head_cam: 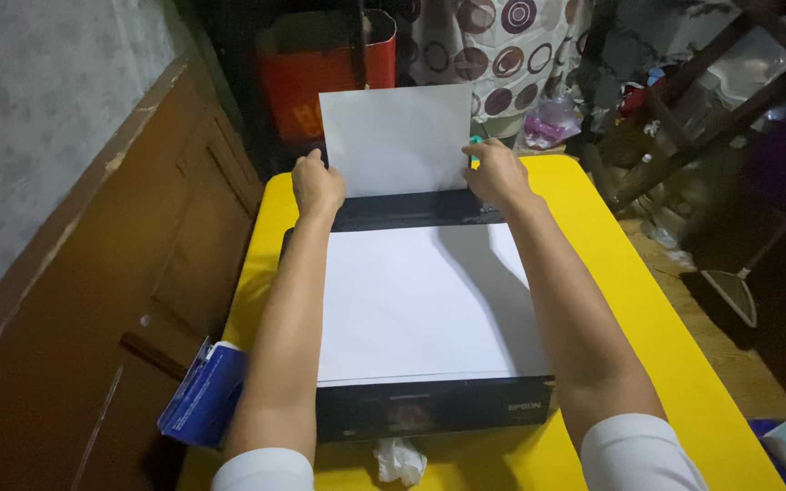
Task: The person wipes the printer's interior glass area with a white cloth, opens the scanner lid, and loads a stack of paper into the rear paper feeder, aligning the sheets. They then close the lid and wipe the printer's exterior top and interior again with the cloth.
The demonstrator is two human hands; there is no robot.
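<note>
White paper sheet (396,138) stands upright in the rear feed slot of the black printer (429,318), long axis vertical, btwn both hands. Left hand (317,185) pinches its left edge, right hand (497,173) its right edge; both equally near. Printer sits on yellow counter (675,364), w/ another white sheet on its lid.

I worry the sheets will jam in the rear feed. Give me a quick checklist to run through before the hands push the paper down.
1. Left hand at the paper stack's left edge: ok.
2. Right hand at its right edge: ok.
3. Stack upright, not visibly skewed: ok.
4. Edge guides snug against the stack: cannot tell, hidden by the hands.
5. Printer sitting flat on the yellow table: ok.
6. Crumpled tissue lying at the printer's front edge: not ok.
</note>
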